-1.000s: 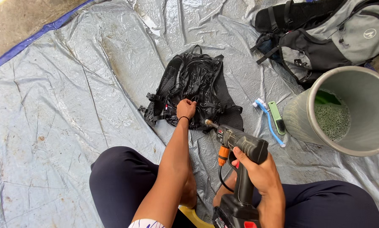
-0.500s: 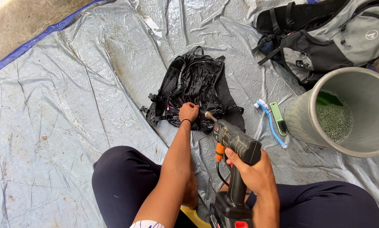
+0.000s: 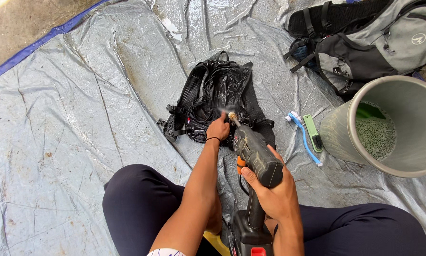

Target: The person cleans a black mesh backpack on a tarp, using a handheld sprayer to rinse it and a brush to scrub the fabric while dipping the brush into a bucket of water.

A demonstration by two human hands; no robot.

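Raised since before, spray gun (image 3: 255, 156) in right hand (image 3: 274, 194) points at black pack (image 3: 217, 95).

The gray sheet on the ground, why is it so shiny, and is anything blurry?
In the head view, the wet tarp throws back daylight as white glare near the top; the black backpack glistens too. Shadows are soft. It's all sharp except a small misty blur at the sprayer tip.

A wrinkled grey tarp (image 3: 70, 114) with a blue edge (image 3: 37, 45) covers the ground, wet and glistening in soft daylight, with brown dirt stains. Bare concrete floor (image 3: 28, 16) shows beyond it at the upper left corner.
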